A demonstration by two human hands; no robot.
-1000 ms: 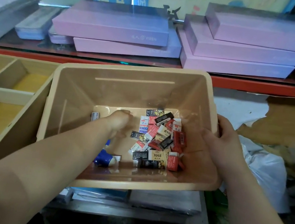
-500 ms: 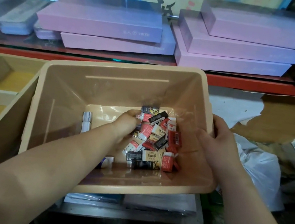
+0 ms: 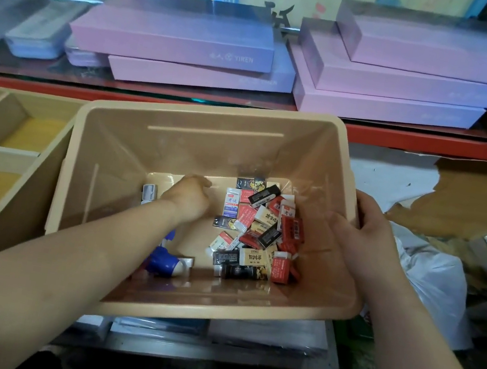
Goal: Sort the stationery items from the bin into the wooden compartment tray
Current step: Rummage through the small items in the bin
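We judge the sort barely begun. The wooden compartment tray (image 3: 0,148) just left of the bin shows only bare yellow floors in the compartments we can see. The heap of small boxed erasers (image 3: 260,232), red, white and black, lies on the floor of the beige plastic bin (image 3: 208,152), toward its right side. A blue-and-white dispenser (image 3: 163,262) sits near the front, partly under the forearm, and a small grey-and-white piece (image 3: 149,192) by the left wall.

Our left hand (image 3: 190,198) is down inside, beside the heap, fingers curled under. We cannot tell whether they pinch anything. Our right hand (image 3: 366,234) grips the right rim, fingers wrapped over it.

The bin's long axis runs left to right, mouth upward. The erasers point every way, and the dispenser's white end faces right.
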